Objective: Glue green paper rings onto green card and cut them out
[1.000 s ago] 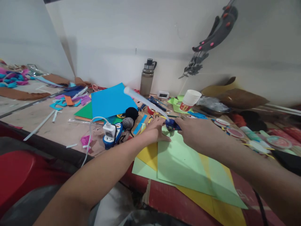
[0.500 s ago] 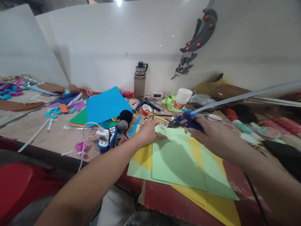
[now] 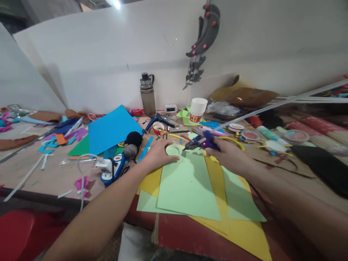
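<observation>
My right hand [image 3: 228,154] is closed round a blue hot glue gun [image 3: 202,141]. Its nozzle points left toward a small light green paper cutout [image 3: 173,149], and a long clear glue stick [image 3: 274,105] juts out from its back to the right. My left hand [image 3: 157,155] rests on the far edge of the light green paper sheets [image 3: 187,185], its fingers curled beside the cutout. Yellow sheets [image 3: 217,174] lie between and under the green ones.
A blue sheet [image 3: 110,128], yarn balls [image 3: 133,143], a white charger on a blue case [image 3: 111,168], a red tape roll [image 3: 158,128], paper cups [image 3: 198,110] and a water bottle [image 3: 147,95] clutter the table. Paper scraps lie at the left, tubes and lids at the right.
The glue gun has swung round: its glue stick now points right instead of up-left. Both hands have shifted left in the picture as my head turned and lifted.
</observation>
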{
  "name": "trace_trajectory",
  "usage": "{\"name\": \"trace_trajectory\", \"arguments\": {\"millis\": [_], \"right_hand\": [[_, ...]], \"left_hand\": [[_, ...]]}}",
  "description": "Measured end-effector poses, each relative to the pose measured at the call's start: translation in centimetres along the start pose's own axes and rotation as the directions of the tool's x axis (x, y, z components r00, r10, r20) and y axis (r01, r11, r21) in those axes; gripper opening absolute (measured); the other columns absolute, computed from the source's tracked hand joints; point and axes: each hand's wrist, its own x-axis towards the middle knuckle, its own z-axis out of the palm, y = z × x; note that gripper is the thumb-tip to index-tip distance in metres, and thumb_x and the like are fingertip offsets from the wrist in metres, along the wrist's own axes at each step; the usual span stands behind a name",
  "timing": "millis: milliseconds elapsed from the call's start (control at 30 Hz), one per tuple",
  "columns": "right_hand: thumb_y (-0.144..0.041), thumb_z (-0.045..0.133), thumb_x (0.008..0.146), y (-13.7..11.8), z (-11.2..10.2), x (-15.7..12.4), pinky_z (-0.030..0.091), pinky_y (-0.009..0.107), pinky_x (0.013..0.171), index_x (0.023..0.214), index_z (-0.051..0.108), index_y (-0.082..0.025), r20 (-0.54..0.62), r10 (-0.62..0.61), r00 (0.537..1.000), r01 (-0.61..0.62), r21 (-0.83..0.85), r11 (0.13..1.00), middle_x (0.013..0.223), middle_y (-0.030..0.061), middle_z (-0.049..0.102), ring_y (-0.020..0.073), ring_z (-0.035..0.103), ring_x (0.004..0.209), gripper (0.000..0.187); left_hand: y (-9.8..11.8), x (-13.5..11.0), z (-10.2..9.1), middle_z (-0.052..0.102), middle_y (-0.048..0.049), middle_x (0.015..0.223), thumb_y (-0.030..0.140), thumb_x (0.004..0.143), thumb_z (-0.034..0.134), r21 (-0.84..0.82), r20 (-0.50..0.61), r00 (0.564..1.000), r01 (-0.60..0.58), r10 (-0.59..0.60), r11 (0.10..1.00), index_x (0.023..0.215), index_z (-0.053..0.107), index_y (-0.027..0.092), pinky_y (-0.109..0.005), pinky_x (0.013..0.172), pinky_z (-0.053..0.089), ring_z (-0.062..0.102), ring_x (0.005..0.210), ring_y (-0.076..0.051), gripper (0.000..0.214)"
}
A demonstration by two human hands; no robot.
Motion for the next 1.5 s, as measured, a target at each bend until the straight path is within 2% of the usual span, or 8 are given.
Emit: {"name": "trace_trajectory", "arguments": {"millis": [200,533,767,1033,1100,1233,1367,1500], "right_hand": [[-0.038,0.045,0.087,-0.1,1.2,1.5,0.04,0.026,0.055,0.093,0.058,-0.019,0.069,0.096,0.993,-0.104,0.127,0.986,0.064,0.0007,0.06,0.0168,0.057,0.06,0.023],[-0.034,0.046,0.086,-0.2,-0.1,0.5,0.04,0.025,0.056,0.094,0.057,-0.019,0.122,0.093,0.988,-0.11,0.138,0.984,0.074,0.0033,0.064,0.0164,0.057,0.063,0.02],[-0.037,0.046,0.086,-0.2,0.4,1.0,0.037,0.024,0.052,0.094,0.056,-0.02,0.098,0.127,0.987,-0.138,0.111,0.984,0.07,0.0018,0.063,0.0161,0.057,0.06,0.021],[-0.033,0.047,0.086,0.6,-1.3,0.1,0.038,0.023,0.053,0.085,0.058,-0.02,0.146,0.107,0.984,-0.124,0.115,0.986,0.071,0.0024,0.062,0.0153,0.057,0.062,0.017],[-0.033,0.047,0.086,1.0,-1.4,-0.3,0.038,0.024,0.052,0.083,0.057,-0.02,0.132,0.1,0.986,-0.115,0.118,0.986,0.07,0.0024,0.062,0.0158,0.058,0.063,0.017],[-0.036,0.046,0.087,1.4,-1.2,-0.9,0.04,0.024,0.055,0.087,0.057,-0.019,0.115,0.082,0.99,-0.098,0.143,0.985,0.079,0.0055,0.065,0.0178,0.06,0.07,0.02],[-0.036,0.048,0.087,1.5,-0.9,-1.0,0.042,0.025,0.061,0.094,0.058,-0.018,0.108,0.058,0.992,-0.076,0.164,0.984,0.095,0.0091,0.068,0.0197,0.062,0.08,0.021],[-0.037,0.049,0.087,1.5,-0.2,-0.4,0.04,0.025,0.06,0.097,0.058,-0.018,0.119,0.088,0.989,-0.104,0.136,0.985,0.097,0.0099,0.069,0.0204,0.063,0.08,0.023]], "left_hand": [[0.1,0.1,-0.3,0.063,-0.0063,0.114,0.048,0.064,0.075,0.029,0.043,0.999,-0.001,0.0,1.0,0.113,0.063,0.021,-0.038,0.095,0.043,0.053,0.11,-0.026,0.057],[-0.3,0.2,-0.2,0.062,-0.0067,0.116,0.049,0.064,0.075,0.021,0.05,0.999,0.007,-0.008,1.0,0.115,0.062,0.021,-0.039,0.097,0.042,0.052,0.113,-0.027,0.06],[0.1,0.4,-1.0,0.061,-0.0063,0.119,0.044,0.066,0.074,0.057,0.11,0.994,-0.006,-0.001,0.998,0.117,0.061,0.022,-0.039,0.101,0.04,0.051,0.115,-0.026,0.058],[0.6,1.4,-2.7,0.049,-0.0026,0.14,0.041,0.069,0.072,0.056,0.319,0.941,-0.137,0.113,0.989,0.134,0.049,0.03,-0.037,0.109,0.032,0.044,0.129,-0.024,0.07],[1.1,1.3,-2.3,0.046,-0.0059,0.143,0.046,0.065,0.074,0.128,0.296,0.954,-0.088,0.046,0.988,0.136,0.046,0.028,-0.04,0.11,0.03,0.04,0.132,-0.027,0.079],[2.1,0.1,-0.4,0.051,-0.0151,0.133,0.059,0.058,0.074,0.261,0.115,0.987,0.079,-0.112,0.962,0.13,0.05,0.017,-0.046,0.107,0.032,0.041,0.129,-0.034,0.087],[2.7,-1.1,1.0,0.052,-0.0151,0.13,0.058,0.059,0.075,0.234,0.033,0.99,0.125,-0.136,0.964,0.129,0.048,0.015,-0.043,0.105,0.035,0.045,0.125,-0.032,0.087],[2.6,-1.3,1.2,0.049,-0.0154,0.134,0.057,0.058,0.076,0.22,0.005,0.99,0.137,-0.141,0.966,0.135,0.042,0.016,-0.044,0.106,0.034,0.041,0.128,-0.032,0.093]]}}
